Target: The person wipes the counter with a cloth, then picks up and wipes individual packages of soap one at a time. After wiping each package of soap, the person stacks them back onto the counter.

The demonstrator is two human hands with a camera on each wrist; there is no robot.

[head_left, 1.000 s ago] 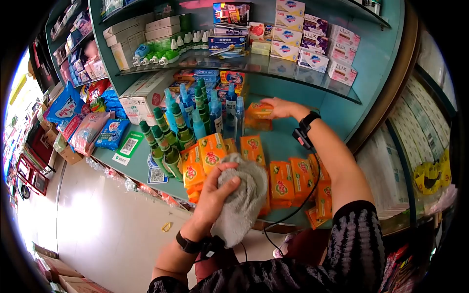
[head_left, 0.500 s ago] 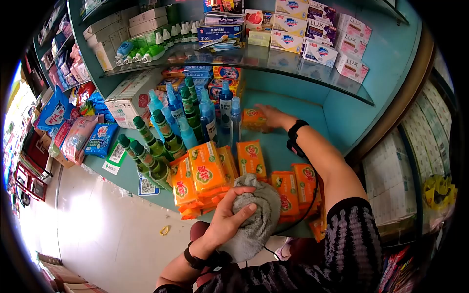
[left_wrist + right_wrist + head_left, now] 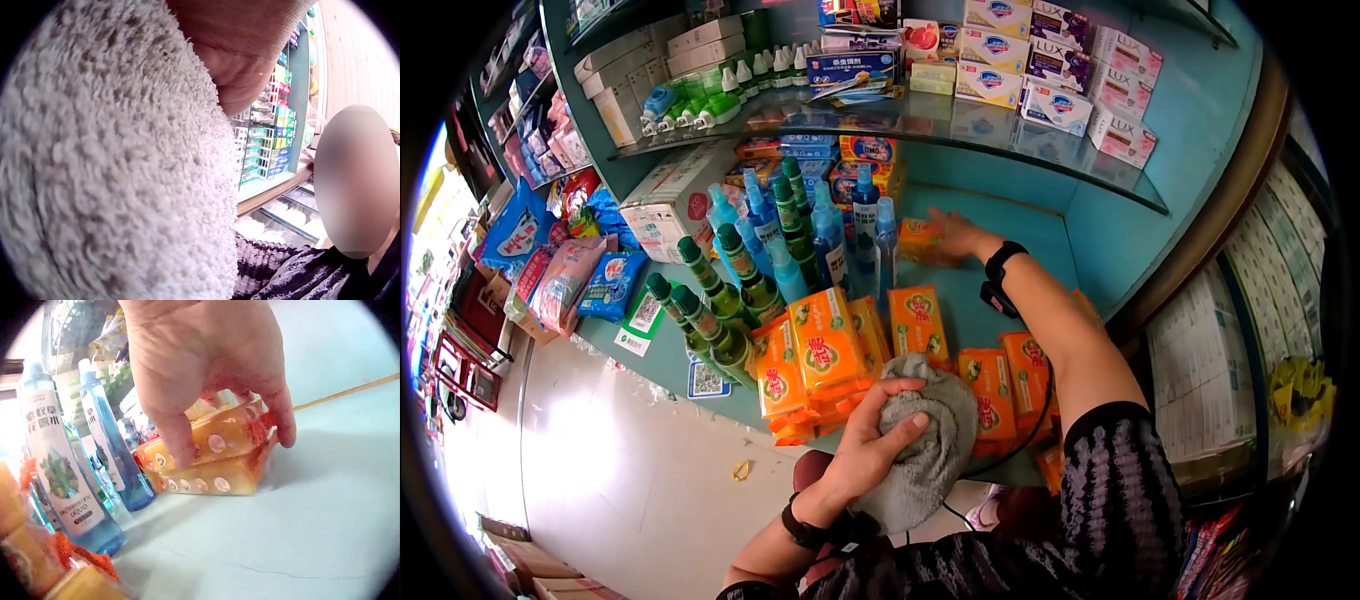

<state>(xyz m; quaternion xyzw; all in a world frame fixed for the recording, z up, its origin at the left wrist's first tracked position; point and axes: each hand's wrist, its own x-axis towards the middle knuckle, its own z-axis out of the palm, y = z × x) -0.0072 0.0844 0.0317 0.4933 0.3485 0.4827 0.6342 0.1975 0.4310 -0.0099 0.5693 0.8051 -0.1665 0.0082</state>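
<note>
My left hand (image 3: 868,445) grips a bunched grey towel (image 3: 935,430), thumb over its top; the towel's looped pile (image 3: 119,156) fills most of the left wrist view. At the back of the counter my right hand (image 3: 963,240) holds an orange-wrapped soap pack (image 3: 219,439), with the thumb on its near side and the other fingers reaching over it. Directly beneath lies a second soap pack (image 3: 206,480) on the counter (image 3: 300,531). More orange soap packs (image 3: 825,345) stand piled along the front edge, partly behind the towel.
Blue spray bottles (image 3: 865,215) and green glass bottles (image 3: 720,330) crowd the counter left of my right hand. A glass shelf (image 3: 1000,150) with boxed soaps (image 3: 1055,105) spans above. A black cable (image 3: 1020,445) hangs by the right forearm.
The head view has shifted. My right hand has stayed at the back soap packs, its fingers settling lower over them. The left hand still holds the towel, now slightly further right in view.
</note>
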